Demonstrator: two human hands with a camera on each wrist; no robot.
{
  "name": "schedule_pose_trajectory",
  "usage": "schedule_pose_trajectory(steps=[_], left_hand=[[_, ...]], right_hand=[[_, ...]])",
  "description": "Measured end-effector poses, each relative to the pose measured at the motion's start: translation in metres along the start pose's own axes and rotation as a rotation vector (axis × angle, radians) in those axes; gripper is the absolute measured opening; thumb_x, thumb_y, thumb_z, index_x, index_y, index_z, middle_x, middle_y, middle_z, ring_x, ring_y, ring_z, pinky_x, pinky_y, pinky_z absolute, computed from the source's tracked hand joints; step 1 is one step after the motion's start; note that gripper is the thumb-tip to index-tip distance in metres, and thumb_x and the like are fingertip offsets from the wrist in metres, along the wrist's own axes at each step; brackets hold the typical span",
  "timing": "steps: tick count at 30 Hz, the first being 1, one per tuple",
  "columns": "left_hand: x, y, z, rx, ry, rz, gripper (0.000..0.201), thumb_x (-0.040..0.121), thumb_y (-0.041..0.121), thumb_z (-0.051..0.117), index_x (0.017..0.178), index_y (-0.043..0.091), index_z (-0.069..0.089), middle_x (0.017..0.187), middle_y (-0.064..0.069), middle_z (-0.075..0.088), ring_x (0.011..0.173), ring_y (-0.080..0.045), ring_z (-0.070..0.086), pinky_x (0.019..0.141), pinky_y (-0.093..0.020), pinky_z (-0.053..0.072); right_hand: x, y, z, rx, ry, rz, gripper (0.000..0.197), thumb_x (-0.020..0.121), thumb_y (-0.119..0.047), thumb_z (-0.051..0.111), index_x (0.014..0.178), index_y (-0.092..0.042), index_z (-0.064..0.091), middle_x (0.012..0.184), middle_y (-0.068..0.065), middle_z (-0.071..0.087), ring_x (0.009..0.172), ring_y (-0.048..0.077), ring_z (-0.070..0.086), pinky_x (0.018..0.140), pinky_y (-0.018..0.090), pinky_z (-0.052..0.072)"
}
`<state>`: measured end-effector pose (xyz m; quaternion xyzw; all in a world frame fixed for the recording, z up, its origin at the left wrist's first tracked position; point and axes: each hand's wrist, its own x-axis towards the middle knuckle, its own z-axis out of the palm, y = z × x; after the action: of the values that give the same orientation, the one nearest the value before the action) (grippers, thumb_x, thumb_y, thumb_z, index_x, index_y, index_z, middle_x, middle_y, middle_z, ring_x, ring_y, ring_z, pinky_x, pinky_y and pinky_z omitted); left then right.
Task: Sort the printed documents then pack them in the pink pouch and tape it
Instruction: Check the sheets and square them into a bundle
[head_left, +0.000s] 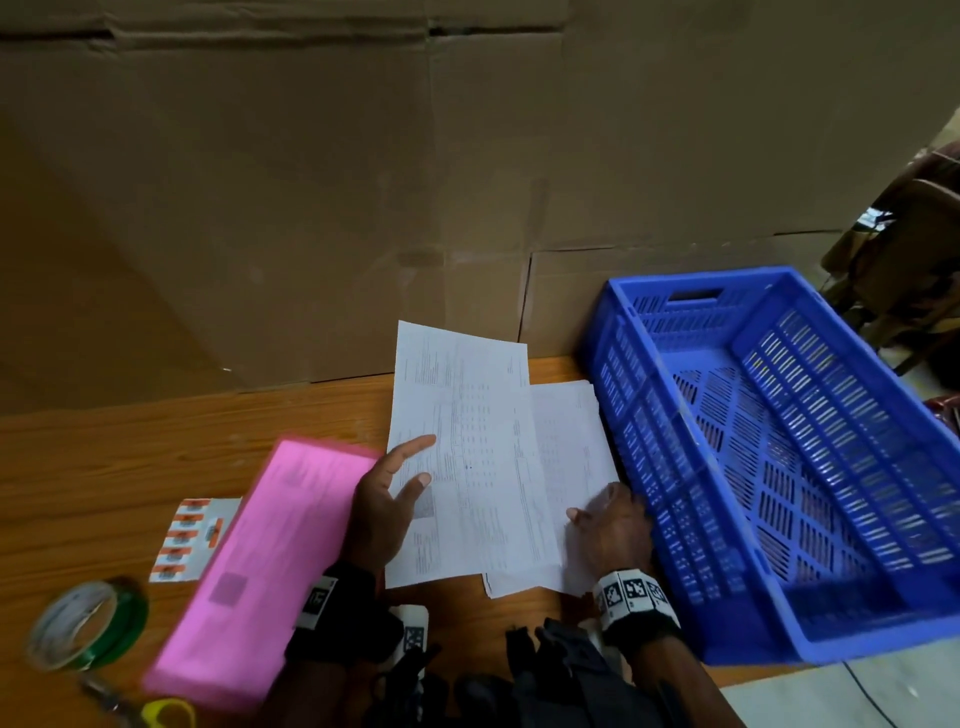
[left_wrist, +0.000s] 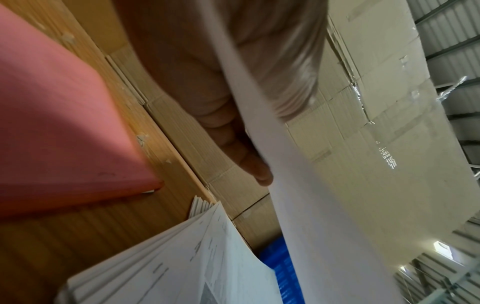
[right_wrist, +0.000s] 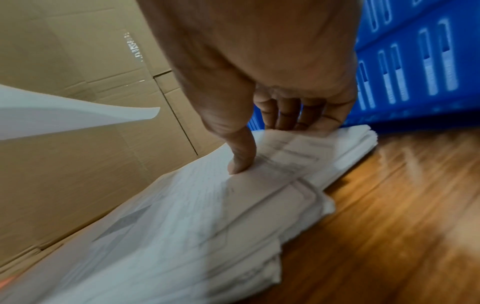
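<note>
A stack of printed documents (head_left: 571, 452) lies on the wooden table (head_left: 156, 447) beside the blue crate. My left hand (head_left: 421, 460) pinches the left edge of a lifted printed sheet (head_left: 467, 415), thumb and forefinger on top. In the left wrist view that sheet (left_wrist: 324, 205) runs between the fingers (left_wrist: 249, 156), above the stack (left_wrist: 182, 257). My right hand (head_left: 597, 512) rests on the stack's right side. There its thumb (right_wrist: 241, 156) presses the top page (right_wrist: 207, 226) and the fingers touch the far edge. The pink pouch (head_left: 260, 561) lies flat to the left.
A blue slotted crate (head_left: 779, 467) stands at the right, overhanging the table's edge. Cardboard boxes (head_left: 311, 208) wall off the back. At the front left lie a green tape roll (head_left: 88, 623), yellow-handled scissors (head_left: 161, 714) and a sheet of orange labels (head_left: 187, 538).
</note>
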<state>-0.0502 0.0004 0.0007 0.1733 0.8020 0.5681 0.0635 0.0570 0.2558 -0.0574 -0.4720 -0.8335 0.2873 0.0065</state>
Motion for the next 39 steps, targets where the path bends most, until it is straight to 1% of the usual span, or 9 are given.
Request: schedule_pose_trajectory(steps=[7, 11, 16, 21, 25, 29, 34, 37, 39], left_hand=[[0.001, -0.004, -0.003, 0.013, 0.013, -0.009, 0.041, 0.088, 0.028, 0.052, 0.128, 0.028, 0.061, 0.131, 0.021, 0.057, 0.121, 0.019, 0.045, 0.092, 0.006, 0.029], [0.001, -0.005, -0.004, 0.018, 0.011, -0.024, 0.039, 0.089, 0.029, 0.05, 0.126, 0.034, 0.06, 0.131, 0.024, 0.057, 0.12, 0.02, 0.045, 0.093, 0.004, 0.03], [0.001, -0.001, -0.006, 0.021, 0.046, 0.003, 0.05, 0.084, 0.052, 0.044, 0.132, 0.038, 0.053, 0.132, 0.033, 0.047, 0.119, 0.027, 0.038, 0.094, -0.003, 0.026], [-0.001, -0.007, -0.005, 0.01, 0.066, 0.037, 0.058, 0.084, 0.056, 0.041, 0.136, 0.035, 0.05, 0.13, 0.047, 0.043, 0.121, 0.028, 0.035, 0.095, -0.002, 0.024], [0.0, -0.017, -0.01, 0.011, 0.094, 0.03, 0.055, 0.088, 0.052, 0.039, 0.136, 0.032, 0.053, 0.132, 0.044, 0.044, 0.124, 0.023, 0.037, 0.101, -0.011, 0.026], [0.003, -0.022, -0.021, 0.028, 0.103, 0.033, 0.045, 0.095, 0.041, 0.038, 0.137, 0.03, 0.053, 0.13, 0.048, 0.044, 0.128, 0.019, 0.038, 0.102, -0.013, 0.026], [0.001, -0.009, -0.025, 0.069, 0.089, 0.036, 0.046, 0.094, 0.051, 0.036, 0.135, 0.038, 0.052, 0.131, 0.048, 0.043, 0.128, 0.016, 0.04, 0.102, -0.007, 0.026], [-0.006, 0.009, -0.018, -0.013, 0.055, -0.038, 0.043, 0.095, 0.055, 0.033, 0.132, 0.043, 0.051, 0.124, 0.048, 0.049, 0.122, 0.019, 0.044, 0.1, -0.006, 0.028], [-0.013, 0.025, -0.013, -0.106, 0.02, -0.117, 0.03, 0.102, 0.049, 0.035, 0.126, 0.043, 0.052, 0.115, 0.042, 0.056, 0.11, 0.022, 0.049, 0.098, -0.01, 0.032]], right_hand=[[-0.003, 0.005, -0.004, 0.144, 0.064, -0.05, 0.023, 0.087, -0.02, 0.075, 0.079, -0.012, 0.054, 0.073, -0.01, 0.059, 0.085, 0.028, 0.065, 0.072, 0.035, 0.052], [-0.003, 0.009, -0.005, 0.197, 0.127, -0.048, 0.012, 0.09, -0.022, 0.072, 0.086, -0.011, 0.07, 0.09, 0.001, 0.073, 0.092, 0.028, 0.068, 0.082, 0.041, 0.055], [-0.009, 0.009, -0.02, 0.248, 0.225, -0.153, 0.012, 0.093, -0.019, 0.07, 0.09, -0.007, 0.068, 0.089, -0.007, 0.057, 0.093, 0.02, 0.056, 0.086, 0.042, 0.049], [-0.007, 0.031, -0.006, 0.24, 0.228, -0.156, 0.043, 0.096, -0.058, 0.044, 0.09, -0.022, 0.066, 0.096, 0.006, 0.064, 0.092, 0.029, 0.06, 0.081, 0.047, 0.052], [-0.014, 0.014, -0.035, 0.364, 0.275, -0.15, 0.018, 0.095, -0.023, 0.068, 0.096, -0.005, 0.072, 0.109, 0.02, 0.069, 0.103, 0.035, 0.061, 0.088, 0.038, 0.046], [-0.013, 0.009, -0.066, 0.512, 0.385, -0.22, 0.029, 0.093, -0.041, 0.062, 0.082, -0.014, 0.066, 0.081, 0.011, 0.068, 0.079, 0.032, 0.063, 0.073, 0.039, 0.051], [-0.026, -0.014, -0.096, 0.835, 0.167, -0.245, 0.025, 0.099, -0.021, 0.063, 0.075, -0.014, 0.062, 0.062, 0.003, 0.058, 0.06, 0.019, 0.053, 0.056, 0.03, 0.043], [-0.03, -0.026, -0.075, 0.801, -0.039, -0.28, 0.016, 0.097, -0.013, 0.064, 0.082, -0.014, 0.071, 0.07, 0.001, 0.071, 0.068, 0.02, 0.064, 0.059, 0.028, 0.051], [-0.034, -0.03, -0.056, 0.769, -0.169, -0.274, 0.012, 0.097, -0.018, 0.065, 0.09, -0.013, 0.073, 0.085, 0.0, 0.077, 0.083, 0.02, 0.072, 0.075, 0.035, 0.059]])
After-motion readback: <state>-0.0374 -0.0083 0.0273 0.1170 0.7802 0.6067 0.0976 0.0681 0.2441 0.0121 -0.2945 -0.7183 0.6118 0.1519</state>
